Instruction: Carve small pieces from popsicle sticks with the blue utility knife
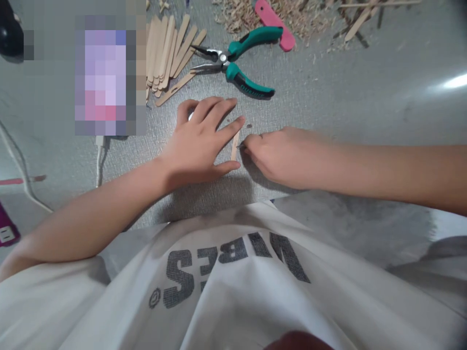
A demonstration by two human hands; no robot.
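A short wooden craft stick (235, 147) lies on the grey table. My left hand (200, 138) is spread flat over the table, its index fingertip at the stick's far end and its thumb near the closer end. From the right, my right hand (270, 150) is closed in a pinch around a small dark pointed blade (240, 146), whose tip meets the stick's right side. Most of the blade is hidden by my fingers. A small white thing (190, 115) shows partly under my left fingers. Just beyond the stick is a small dark speck (249, 126).
Pliers with green handles (251, 41) lie beyond my hands, jaws over a slotted stick (175, 90). Several craft sticks (160, 48) are piled left of them. A pink tool handle (275, 24) rests on wood shavings (237, 17). A white cable (99, 160) runs at left.
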